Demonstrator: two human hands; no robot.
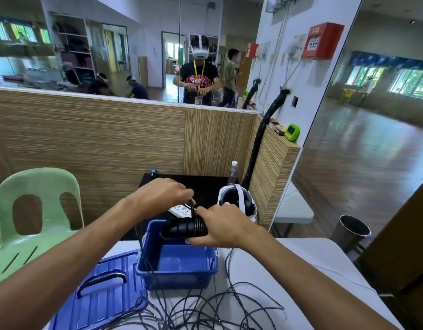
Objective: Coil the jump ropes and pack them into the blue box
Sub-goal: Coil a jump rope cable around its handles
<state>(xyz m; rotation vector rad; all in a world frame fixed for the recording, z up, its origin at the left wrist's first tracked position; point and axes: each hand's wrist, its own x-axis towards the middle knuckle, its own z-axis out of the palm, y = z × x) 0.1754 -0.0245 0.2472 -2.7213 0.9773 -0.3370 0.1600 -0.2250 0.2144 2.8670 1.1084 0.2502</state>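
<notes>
At the far left a pale green plastic chair stands beside the white worktop. On the near left of the worktop lies the blue lid with its dark handle, just beside the blue box, which sits open toward the far edge.

My left hand hovers above the far rim of the box, its fingers curled and pinching a thin black strand of the jump rope where it rises from the handles. Just right of that, my right hand grips the black jump rope handles, fingers wrapped round the right end, where several turns of rope are already wound on. The handles lie level, pointing left, held over the open box and clear of its floor.

The rest of the rope is loose, black loops sprawling across the near worktop in front of the box, some strands reaching onto the lid; one strand hangs down into the box along its left wall.

Beyond my hands a white power strip lies on a black surface, with a white headset to its right and a clear water bottle farther back. Far right, a dark bin stands on the wooden floor.
</notes>
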